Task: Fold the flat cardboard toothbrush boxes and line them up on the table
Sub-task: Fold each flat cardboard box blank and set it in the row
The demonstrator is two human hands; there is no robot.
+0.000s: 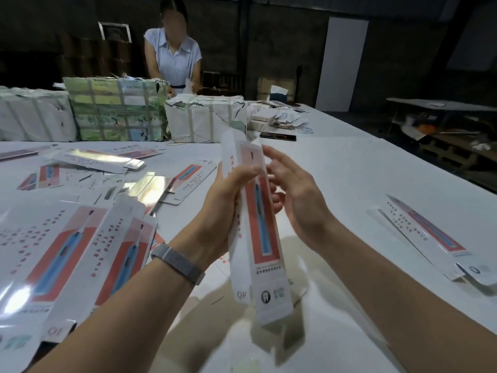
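I hold a long white toothbrush box (pixel 265 238) with a red panel and a blue brush picture, upright above the table's middle. My left hand (pixel 226 200) grips its left edge, thumb across the front. My right hand (pixel 293 195) is beside its right edge with fingers spread and relaxed, some fingertips behind the box. The box looks partly opened into a tube. Several flat boxes (pixel 67 254) lie in a pile at the left. One folded box (pixel 427 235) lies on the table at the right.
More flat boxes (pixel 183 184) are scattered on the white table (pixel 349 170). Strapped paper bundles (pixel 118 111) stand at the back left, with a person (pixel 172 57) behind them. A dark phone-like object (pixel 277 136) and loose papers (pixel 287 119) lie further back.
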